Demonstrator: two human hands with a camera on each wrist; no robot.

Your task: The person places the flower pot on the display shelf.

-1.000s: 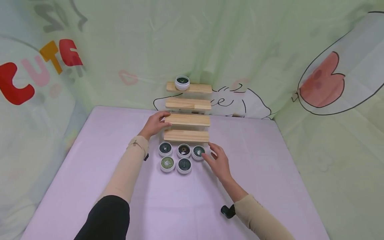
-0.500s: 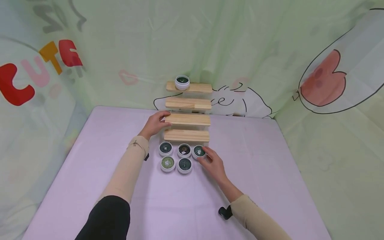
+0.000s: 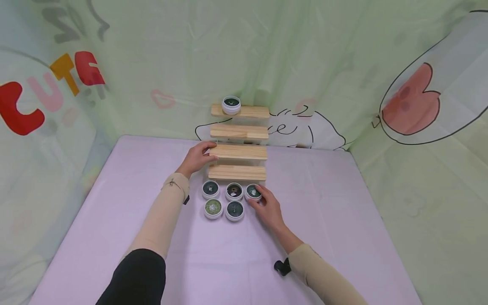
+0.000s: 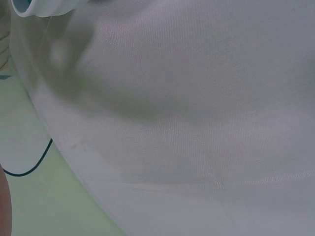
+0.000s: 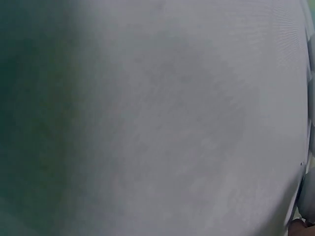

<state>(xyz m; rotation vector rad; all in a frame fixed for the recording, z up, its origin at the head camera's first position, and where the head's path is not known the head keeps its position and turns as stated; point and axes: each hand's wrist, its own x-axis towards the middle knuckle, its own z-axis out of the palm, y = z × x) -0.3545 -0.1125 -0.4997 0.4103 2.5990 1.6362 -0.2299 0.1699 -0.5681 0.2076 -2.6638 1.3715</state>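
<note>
In the head view, a wooden tiered display rack point(image 3: 240, 151) stands at the far side of the table. My left hand point(image 3: 196, 159) grips the left end of its second tier from the bottom, thumb toward the front. My right hand point(image 3: 268, 208) pinches a small round white jar point(image 3: 253, 191) with a dark green top, at the right of the group before the rack. Beside it are a brown-and-black-topped jar point(image 3: 234, 191), two dark-topped jars point(image 3: 210, 189) and a speckled green one point(image 3: 213, 207). One dark green jar point(image 3: 231, 104) sits on the top tier's left end.
A pale lilac cloth point(image 3: 328, 220) covers the table. Behind it hangs a light green printed curtain point(image 3: 167, 55), close to the rack. In the left wrist view, a white jar point(image 4: 47, 7) shows at the upper left corner. The right wrist view shows mostly blurred cloth.
My right hand has moved left onto the rightmost jar, and its thumb and fingers have closed on it. My left hand has stayed at the rack.
</note>
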